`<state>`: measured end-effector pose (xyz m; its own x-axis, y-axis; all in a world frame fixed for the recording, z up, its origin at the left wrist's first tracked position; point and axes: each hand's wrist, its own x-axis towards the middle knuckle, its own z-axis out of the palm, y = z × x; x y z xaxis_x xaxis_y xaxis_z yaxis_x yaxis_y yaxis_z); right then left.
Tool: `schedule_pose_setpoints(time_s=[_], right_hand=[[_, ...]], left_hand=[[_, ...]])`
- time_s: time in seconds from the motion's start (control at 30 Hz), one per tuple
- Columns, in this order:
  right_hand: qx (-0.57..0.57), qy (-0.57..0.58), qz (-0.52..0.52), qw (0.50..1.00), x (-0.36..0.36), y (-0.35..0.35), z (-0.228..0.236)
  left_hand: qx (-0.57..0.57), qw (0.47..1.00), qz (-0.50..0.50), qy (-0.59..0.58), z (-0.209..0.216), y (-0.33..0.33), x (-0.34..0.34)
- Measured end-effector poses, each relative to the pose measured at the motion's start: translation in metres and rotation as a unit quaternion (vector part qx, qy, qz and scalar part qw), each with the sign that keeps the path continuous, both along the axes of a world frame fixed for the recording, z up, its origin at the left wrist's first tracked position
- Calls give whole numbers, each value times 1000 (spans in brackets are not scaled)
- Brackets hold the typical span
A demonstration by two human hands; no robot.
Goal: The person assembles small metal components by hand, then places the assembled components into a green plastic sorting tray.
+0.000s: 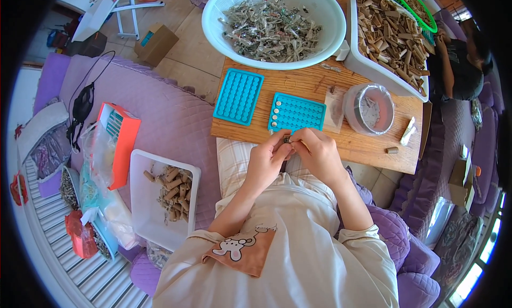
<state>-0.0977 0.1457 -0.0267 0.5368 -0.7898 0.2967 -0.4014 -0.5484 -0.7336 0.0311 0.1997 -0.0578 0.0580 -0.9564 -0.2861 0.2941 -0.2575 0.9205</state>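
Observation:
My left hand (266, 157) and my right hand (321, 152) meet at the table's near edge, above my lap. Their fingertips pinch a small dark metallic piece (287, 139) between them; fingers cover most of it, so its kind is not plain. Just beyond my fingers lies a blue tray (301, 114) with rows of round hollows. Several small whitish round pieces (275, 117) sit along its left side. To its left, a second blue tray (238, 96) of the same sort shows no pieces in its hollows.
On the wooden table (224, 128) stand a pale basin (209, 30) of small clear-and-metal parts, a white bin (392, 80) of brown cardboard tubes and a lined round tub (349, 113). One loose tube (392, 150) lies at right. Left, a white box (143, 222) holds tubes. A person (463, 68) sits far right.

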Motion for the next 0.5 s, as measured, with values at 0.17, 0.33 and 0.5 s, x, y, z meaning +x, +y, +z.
schedule_pose_setpoints(time_s=[0.17, 0.33, 0.5], right_hand=[[147, 80, 17, 986, -3, -6, 12], [130, 113, 58, 983, -13, -22, 17], [75, 184, 154, 968, -28, -53, 42]], left_hand=[[-16, 984, -65, -162, -4, 2, -2], [-26, 957, -179, -227, 5, -5, -2], [21, 980, -189, 53, 6, -7, -9]])
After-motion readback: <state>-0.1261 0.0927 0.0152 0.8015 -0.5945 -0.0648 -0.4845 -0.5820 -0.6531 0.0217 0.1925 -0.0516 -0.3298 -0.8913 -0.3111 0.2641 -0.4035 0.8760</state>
